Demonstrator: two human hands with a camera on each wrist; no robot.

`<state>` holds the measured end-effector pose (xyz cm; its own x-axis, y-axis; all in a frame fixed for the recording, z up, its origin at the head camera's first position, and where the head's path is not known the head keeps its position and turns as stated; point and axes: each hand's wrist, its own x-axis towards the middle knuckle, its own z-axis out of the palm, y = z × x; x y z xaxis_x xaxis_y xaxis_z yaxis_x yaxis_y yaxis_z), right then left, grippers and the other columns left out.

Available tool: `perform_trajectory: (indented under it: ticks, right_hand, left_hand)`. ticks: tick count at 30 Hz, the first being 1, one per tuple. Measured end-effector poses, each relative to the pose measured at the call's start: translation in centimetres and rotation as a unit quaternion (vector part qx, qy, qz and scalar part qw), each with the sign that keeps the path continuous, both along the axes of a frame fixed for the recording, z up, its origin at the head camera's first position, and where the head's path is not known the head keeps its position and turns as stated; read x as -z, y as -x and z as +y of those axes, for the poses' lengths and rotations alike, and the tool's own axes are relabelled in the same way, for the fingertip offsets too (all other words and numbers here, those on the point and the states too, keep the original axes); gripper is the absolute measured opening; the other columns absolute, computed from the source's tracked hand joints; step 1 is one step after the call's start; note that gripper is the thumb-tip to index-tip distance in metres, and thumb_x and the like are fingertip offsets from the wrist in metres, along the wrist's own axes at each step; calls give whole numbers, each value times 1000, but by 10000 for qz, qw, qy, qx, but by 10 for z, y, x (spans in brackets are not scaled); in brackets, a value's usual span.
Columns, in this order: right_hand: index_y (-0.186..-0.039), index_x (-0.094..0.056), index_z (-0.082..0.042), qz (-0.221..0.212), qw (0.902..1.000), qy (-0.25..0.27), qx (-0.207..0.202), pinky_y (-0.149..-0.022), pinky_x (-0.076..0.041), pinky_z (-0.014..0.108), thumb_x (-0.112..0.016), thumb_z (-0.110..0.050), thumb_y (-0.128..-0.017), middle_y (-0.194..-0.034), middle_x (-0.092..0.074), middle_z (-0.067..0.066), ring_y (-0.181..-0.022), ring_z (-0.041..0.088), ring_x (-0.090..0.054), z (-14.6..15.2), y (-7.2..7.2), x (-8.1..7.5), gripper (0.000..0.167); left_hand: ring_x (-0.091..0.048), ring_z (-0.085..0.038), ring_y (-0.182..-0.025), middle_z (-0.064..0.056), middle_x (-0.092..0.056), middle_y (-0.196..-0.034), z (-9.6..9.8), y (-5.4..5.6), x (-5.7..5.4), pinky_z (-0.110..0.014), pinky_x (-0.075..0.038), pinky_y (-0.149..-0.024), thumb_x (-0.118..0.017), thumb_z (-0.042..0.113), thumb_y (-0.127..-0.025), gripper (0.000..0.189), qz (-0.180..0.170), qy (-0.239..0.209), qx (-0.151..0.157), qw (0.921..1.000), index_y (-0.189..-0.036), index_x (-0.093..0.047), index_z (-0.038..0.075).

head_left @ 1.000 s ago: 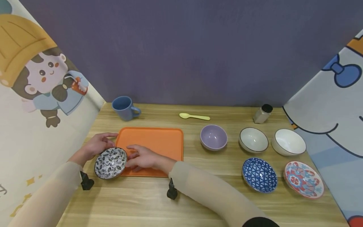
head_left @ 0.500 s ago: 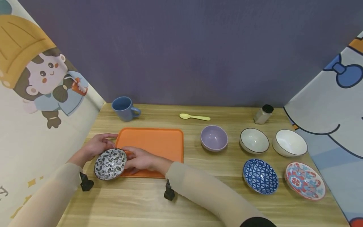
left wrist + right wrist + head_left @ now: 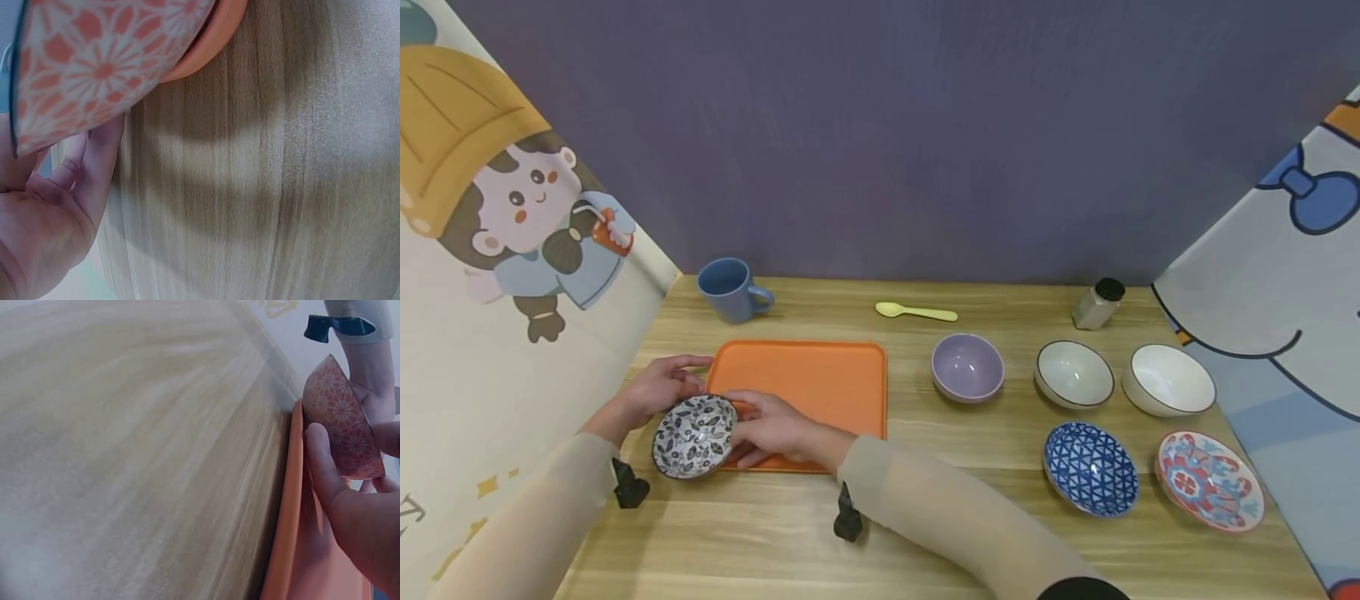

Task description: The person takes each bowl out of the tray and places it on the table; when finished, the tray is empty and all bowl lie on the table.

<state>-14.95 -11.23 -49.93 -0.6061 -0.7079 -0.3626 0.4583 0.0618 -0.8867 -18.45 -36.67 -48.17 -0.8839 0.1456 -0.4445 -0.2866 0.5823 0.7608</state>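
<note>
A small bowl [image 3: 694, 437] with a black-and-white leaf pattern inside is tilted over the near left corner of the orange tray [image 3: 820, 375]. My left hand [image 3: 658, 387] holds it at the far left rim, with the index finger stretched toward the tray. From the other side, my right hand [image 3: 775, 429] grips the bowl, fingers at the rim. Red flowers cover the outside of the bowl [image 3: 103, 69] in the left wrist view, where fingers of the left hand [image 3: 50, 225] reach beneath it. In the right wrist view, the right thumb [image 3: 319, 447] lies along the bowl's outer wall.
Behind the tray stand a blue mug [image 3: 730, 292] and a yellow spoon [image 3: 917, 312]. To the right are a purple bowl [image 3: 967, 369], two white bowls [image 3: 1075, 375], a blue patterned bowl [image 3: 1090, 468], a red-patterned bowl [image 3: 1210, 482] and a black-capped jar [image 3: 1097, 304]. Walls enclose the table.
My right hand has moved slightly left and closed its fingers on the bowl's right side. The left hand and the bowl have stayed nearly in place.
</note>
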Motion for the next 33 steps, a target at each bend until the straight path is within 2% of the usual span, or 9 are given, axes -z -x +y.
perform_trajectory:
  ticks: [6, 9, 15, 20, 28, 33]
  right_hand:
    - [-147, -54, -35, 20, 9997, -58, 222, -68, -62, 47, -64, 1, -89, -112, -72, 9, -74, 27, -72, 4, -3, 0, 69]
    - [-148, -53, -34, 26, 9996, -74, 271, -69, -62, 49, -63, 3, -88, -113, -72, 9, -73, 27, -72, 9, -4, -1, 71]
    - [-150, -51, -32, -35, 9994, 110, 324, -68, -62, 46, -63, 2, -89, -112, -73, 12, -79, 32, -74, 23, -4, -6, 71]
    - [-149, -51, -32, -132, 9986, 319, 406, -66, -62, 41, -63, 2, -88, -114, -73, 17, -87, 40, -74, 36, -4, -14, 71]
    - [-151, -49, -32, 19, 9984, 444, 337, -71, -63, 43, -62, 3, -87, -112, -73, 20, -87, 35, -74, 64, -5, -29, 75]
    - [-151, -49, -30, 83, 9973, 537, 498, -75, -62, 48, -62, 4, -87, -115, -71, 24, -91, 35, -73, 87, -7, -38, 73]
  left_hand:
    - [-65, -17, -84, -11, -72, -106, 0, 1, 2, -30, -52, -60, -55, -1, -100, 59, -124, -76, -89, 9999, -156, -37, -1]
    - [-65, -17, -83, -10, -71, -105, 0, 1, 3, -31, -52, -57, -56, 0, -100, 60, -164, -114, -136, 9997, -156, -37, 0]
    - [-66, -17, -80, -7, -70, -102, 1, 1, 4, -33, -54, -58, -57, -1, -100, 61, -237, -247, -216, 9992, -157, -35, 0]
    - [-69, -17, -82, -7, -70, -102, 1, 0, 4, -37, -60, -65, -54, -4, -99, 63, -347, -481, -263, 9979, -158, -32, -1]
    - [-71, -20, -87, -9, -69, -106, 0, -1, 5, -42, -62, -74, -55, -4, -99, 65, -424, -674, -348, 9962, -159, -29, 0]
    - [-70, -19, -91, -13, -69, -111, 2, -2, 4, -43, -62, -75, -57, -1, -99, 65, -402, -586, -412, 9966, -159, -32, 1]
